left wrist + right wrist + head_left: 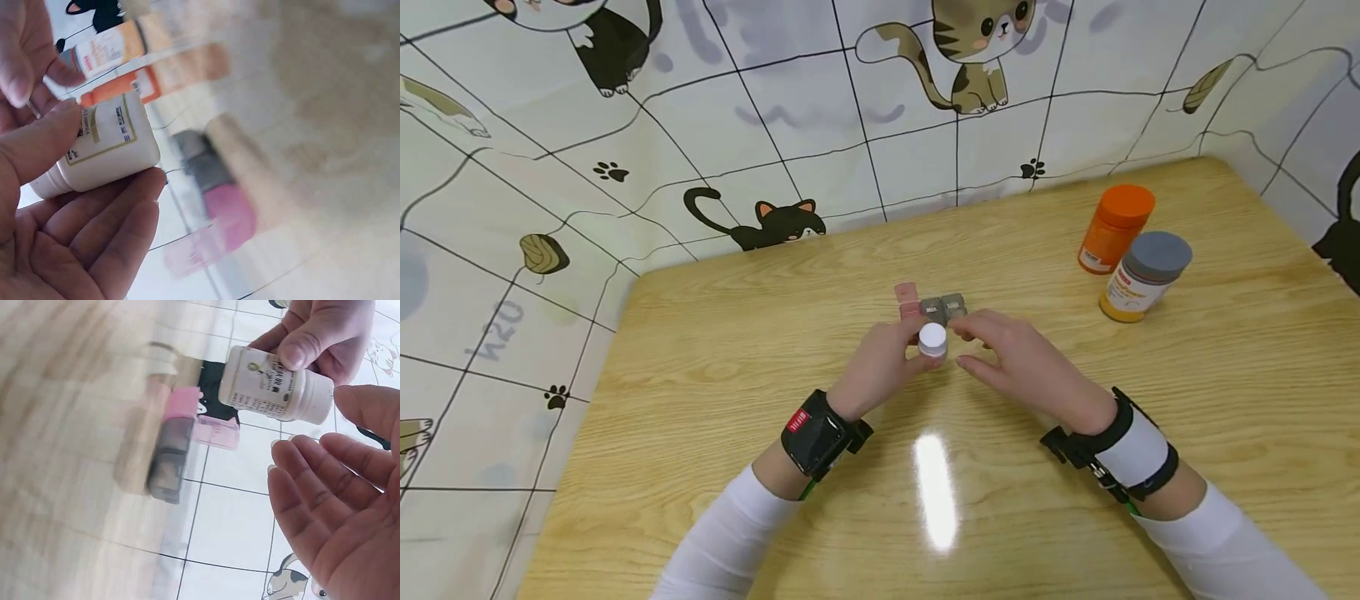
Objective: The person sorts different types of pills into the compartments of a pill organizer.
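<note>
My left hand [880, 362] grips a small white pill bottle [115, 153] with a printed label, its thumb across the label. The bottle's white screw cap [932, 336] is on and faces up in the head view. Just right of the cap is my right hand [1022, 367]; in the right wrist view its fingers [306, 487] are loosely spread with nothing between them. Behind the bottle lies a small pill organizer [932, 309] with grey compartments and a pink one. The pink compartment's lid [906, 292] stands open; the grey lids look closed.
At the right back of the wooden table [737, 350] stand an orange bottle [1116, 229] and, nearer, a yellow-orange bottle with a grey lid [1146, 275]. A cat-patterned wall covering [820, 142] borders the table behind and at the sides.
</note>
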The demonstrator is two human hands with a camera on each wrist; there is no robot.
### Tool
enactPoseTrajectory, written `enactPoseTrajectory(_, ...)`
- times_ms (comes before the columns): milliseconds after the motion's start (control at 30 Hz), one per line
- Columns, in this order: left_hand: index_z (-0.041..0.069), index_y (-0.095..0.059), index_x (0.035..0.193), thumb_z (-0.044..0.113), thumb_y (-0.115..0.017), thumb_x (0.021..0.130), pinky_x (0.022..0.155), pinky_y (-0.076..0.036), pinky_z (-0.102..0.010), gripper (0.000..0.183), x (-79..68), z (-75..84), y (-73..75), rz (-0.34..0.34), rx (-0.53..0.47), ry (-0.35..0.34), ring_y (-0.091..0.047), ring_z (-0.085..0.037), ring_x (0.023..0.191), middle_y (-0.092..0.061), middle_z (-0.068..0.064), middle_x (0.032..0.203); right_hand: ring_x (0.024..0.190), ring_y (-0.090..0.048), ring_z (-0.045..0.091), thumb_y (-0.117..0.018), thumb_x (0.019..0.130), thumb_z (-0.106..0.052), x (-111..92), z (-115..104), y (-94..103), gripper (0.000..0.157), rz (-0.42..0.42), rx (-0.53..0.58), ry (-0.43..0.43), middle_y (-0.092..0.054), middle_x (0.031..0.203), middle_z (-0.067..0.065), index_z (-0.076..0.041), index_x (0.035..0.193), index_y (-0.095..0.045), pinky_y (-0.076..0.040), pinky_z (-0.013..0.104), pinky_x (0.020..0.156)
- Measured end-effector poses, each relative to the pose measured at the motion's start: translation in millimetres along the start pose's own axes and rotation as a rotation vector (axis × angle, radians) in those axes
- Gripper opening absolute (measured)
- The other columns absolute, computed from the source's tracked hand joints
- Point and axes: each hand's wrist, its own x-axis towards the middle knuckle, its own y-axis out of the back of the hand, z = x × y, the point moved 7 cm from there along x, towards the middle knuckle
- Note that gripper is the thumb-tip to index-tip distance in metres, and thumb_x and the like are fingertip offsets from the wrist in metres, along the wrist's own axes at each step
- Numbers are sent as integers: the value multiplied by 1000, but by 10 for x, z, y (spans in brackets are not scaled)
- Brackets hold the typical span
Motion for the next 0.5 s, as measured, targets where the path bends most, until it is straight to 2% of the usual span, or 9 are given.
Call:
enactPoseTrajectory(100, 8, -59, 108, 16, -69, 83, 82, -47, -29, 28, -42, -46, -146, 2, 0, 14, -58, -14, 97, -66, -6, 103, 90, -55, 25, -66, 82, -5, -11, 7, -72, 33, -9, -4, 1, -61, 102, 14, -2, 113, -57, -49, 42, 76)
enactPoseTrajectory(233, 8, -61, 99, 16, -69, 82, 79, -46, -25, 21, -78, -83, -278, 17, -22, -11, -57, -11, 94, -67, -4, 98, 88, -55, 23, -67, 82, -6, -36, 18, -165, 28, -18, -26, 1, -61, 100, 12, -1, 109, -59, -48, 41, 75)
enactPoseTrajectory(500, 7, -61, 104, 15, -70, 82, 76, -45, -22, 25, -90, -69, -368, 13, -43, -23, -56, -7, 94, -67, -4, 99, 87, -56, 19, -68, 83, -10, -63, 44, -255, 23, -1, 3, -15, -62, 98, 9, -5, 105, -61, -48, 40, 74)
